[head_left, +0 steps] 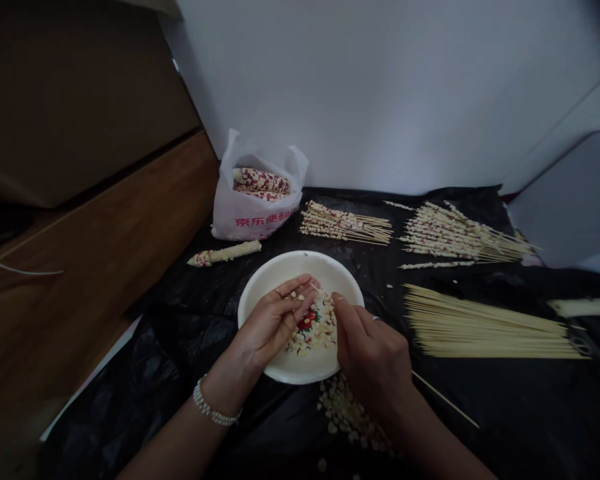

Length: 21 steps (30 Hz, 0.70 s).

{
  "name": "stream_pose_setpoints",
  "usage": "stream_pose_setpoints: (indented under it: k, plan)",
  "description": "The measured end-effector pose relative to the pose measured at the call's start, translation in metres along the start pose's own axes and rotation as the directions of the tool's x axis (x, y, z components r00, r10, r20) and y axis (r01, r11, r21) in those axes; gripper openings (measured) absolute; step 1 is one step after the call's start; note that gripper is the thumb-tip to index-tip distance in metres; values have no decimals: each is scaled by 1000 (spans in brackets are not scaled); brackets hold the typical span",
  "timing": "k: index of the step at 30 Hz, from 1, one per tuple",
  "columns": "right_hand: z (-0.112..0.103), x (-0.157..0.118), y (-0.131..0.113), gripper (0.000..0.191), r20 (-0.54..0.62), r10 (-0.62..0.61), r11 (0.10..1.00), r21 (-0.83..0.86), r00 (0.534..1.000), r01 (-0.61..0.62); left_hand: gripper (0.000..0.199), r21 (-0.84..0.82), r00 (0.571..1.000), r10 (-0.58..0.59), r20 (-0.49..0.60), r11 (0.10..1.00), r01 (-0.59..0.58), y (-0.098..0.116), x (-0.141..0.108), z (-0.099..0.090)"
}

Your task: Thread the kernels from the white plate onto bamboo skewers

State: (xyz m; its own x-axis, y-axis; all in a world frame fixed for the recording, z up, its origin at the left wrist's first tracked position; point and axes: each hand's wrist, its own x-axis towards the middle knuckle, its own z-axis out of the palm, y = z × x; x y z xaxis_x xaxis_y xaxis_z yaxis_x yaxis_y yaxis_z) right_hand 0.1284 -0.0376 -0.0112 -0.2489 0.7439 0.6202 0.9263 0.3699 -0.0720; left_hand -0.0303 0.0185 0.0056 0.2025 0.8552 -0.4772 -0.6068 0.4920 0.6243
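Observation:
Over a white bowl [253, 291] with corn kernels [323, 333] in it, my left hand [275, 320] is turned palm up, fingers spread, with a few kernels lying on them. My right hand [373, 347] is closed around a thin wooden skewer [447, 401]. The skewer's rear end sticks out below the hand toward the lower right, and its tip points toward the left fingers. Kernels near the tip are too small to tell whether they are threaded on. More kernels [347, 410] lie on the black sheet below the bowl.
Behind the bowl stands a white plastic bag [225, 207] with corn cobs [261, 180]; a partly stripped cob [227, 253] lies before it. Kernel-threaded skewers [330, 222] form two piles at the back, the larger [443, 233] farther right. Bare skewers [480, 327] lie to the right.

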Motion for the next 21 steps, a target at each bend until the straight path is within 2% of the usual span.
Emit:
stream_pose_setpoints:
  k: [3, 10, 21]
  plan:
    - [2, -1, -1, 29, 11, 12, 1000, 6, 1000, -12, 37, 18, 999, -37, 15, 999, 37, -4, -1, 2]
    - [2, 0, -2, 28, -13, -3, 1000, 3, 1000, 3, 22, 2, 1000, 1, 29, 1000, -1, -6, 0, -1]
    - [3, -1, -3, 31, 31, -14, 999, -41, 999, 16, 20, 32, 999, 34, 31, 999, -35, -7, 0, -2]
